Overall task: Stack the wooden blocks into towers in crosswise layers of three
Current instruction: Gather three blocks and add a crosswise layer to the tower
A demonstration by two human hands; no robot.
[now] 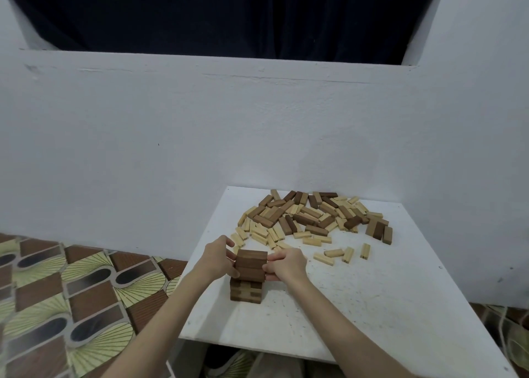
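Wooden clutter first — a loose pile of blocks [313,218], pale and dark brown, lies at twelve to one o'clock of the tower [247,277], with a few pale strays [345,254] at two o'clock. White table [372,306]; patterned floor [71,291] at nine o'clock. Dark-brown top layers sit over striped lower ones; the tower stands upright near the table's front left, top blocks running nine to three. Left hand [219,259] and right hand [286,264] pinch the upper blocks from either side.
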